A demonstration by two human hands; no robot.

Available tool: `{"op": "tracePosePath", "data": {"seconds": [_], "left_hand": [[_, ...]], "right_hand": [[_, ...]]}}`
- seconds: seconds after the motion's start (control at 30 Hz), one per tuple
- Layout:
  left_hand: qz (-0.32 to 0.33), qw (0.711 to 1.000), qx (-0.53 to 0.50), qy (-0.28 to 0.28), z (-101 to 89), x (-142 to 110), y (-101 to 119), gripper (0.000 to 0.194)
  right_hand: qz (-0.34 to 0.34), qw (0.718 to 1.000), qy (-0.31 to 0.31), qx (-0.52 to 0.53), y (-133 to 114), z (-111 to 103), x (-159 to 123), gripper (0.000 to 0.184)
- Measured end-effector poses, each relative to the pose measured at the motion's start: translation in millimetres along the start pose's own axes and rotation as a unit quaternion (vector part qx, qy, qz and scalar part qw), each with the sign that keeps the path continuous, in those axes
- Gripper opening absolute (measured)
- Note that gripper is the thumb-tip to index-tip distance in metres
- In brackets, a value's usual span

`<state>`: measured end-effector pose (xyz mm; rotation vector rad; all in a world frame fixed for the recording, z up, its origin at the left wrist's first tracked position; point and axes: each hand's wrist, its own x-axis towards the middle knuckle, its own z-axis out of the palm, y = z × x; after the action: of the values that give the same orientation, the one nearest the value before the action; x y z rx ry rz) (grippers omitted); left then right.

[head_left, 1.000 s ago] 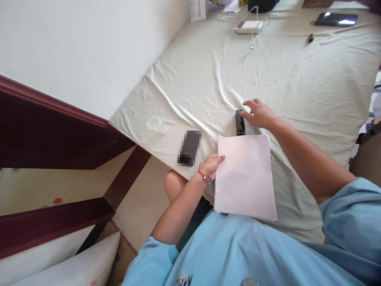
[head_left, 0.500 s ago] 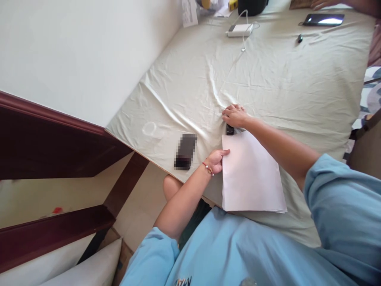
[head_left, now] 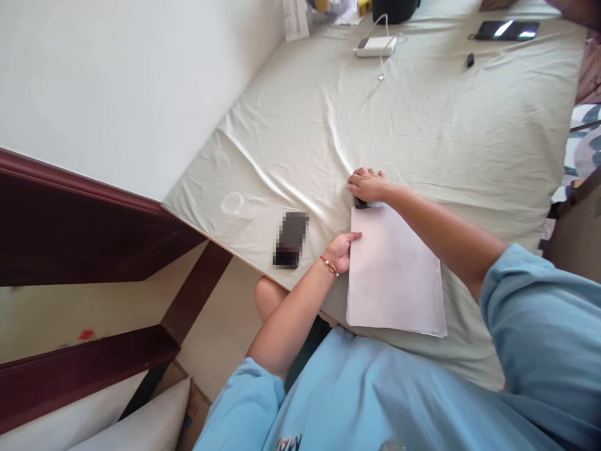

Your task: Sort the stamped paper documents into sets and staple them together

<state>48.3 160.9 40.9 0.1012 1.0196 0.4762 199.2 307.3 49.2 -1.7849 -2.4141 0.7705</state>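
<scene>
A thin stack of white paper sheets (head_left: 397, 275) lies at the table's near edge, its long sides running away from me. My left hand (head_left: 342, 249) grips the stack's left edge, thumb on top and fingers underneath. At the top left corner of the sheets, my right hand (head_left: 369, 185) is laid over a small black stapler (head_left: 360, 203). Only the stapler's near end shows, touching or just overlapping the paper's top edge; the palm and fingers cover the rest. A dark phone-like object (head_left: 290, 241), blurred out, rests left of my left hand.
A clear round plastic lid or cup (head_left: 233, 203) sits near the left table edge. Farther back are a white power bank (head_left: 375, 46) with a cable, a phone (head_left: 507, 31), a small black item (head_left: 470, 60) and a black container (head_left: 395, 10). A wall (head_left: 141, 81) borders the left.
The sheets have turned slightly, their near end shifting left, and less of the stapler shows under my right hand. At the far right, another person's hand has left the brown object.
</scene>
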Motion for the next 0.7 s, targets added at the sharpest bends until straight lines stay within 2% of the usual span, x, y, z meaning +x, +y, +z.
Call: {"op": "tracePosePath", "data": {"seconds": [0.27,0.53,0.7], "left_hand": [[-0.021,0.998,-0.029,0.058,18.5,-7,5,0.042],[-0.017,0.998,-0.017,0.052,14.3,-1,4,0.042],[0.015,0.998,-0.012,0.052,9.1,4,-5,0.035]], "right_hand": [[-0.003,1.0,0.005,0.0,0,1,-3,0.057],[-0.006,0.998,0.07,-0.003,-6,11,-19,0.056],[-0.007,0.998,0.056,-0.012,-6,8,-19,0.054]]}}
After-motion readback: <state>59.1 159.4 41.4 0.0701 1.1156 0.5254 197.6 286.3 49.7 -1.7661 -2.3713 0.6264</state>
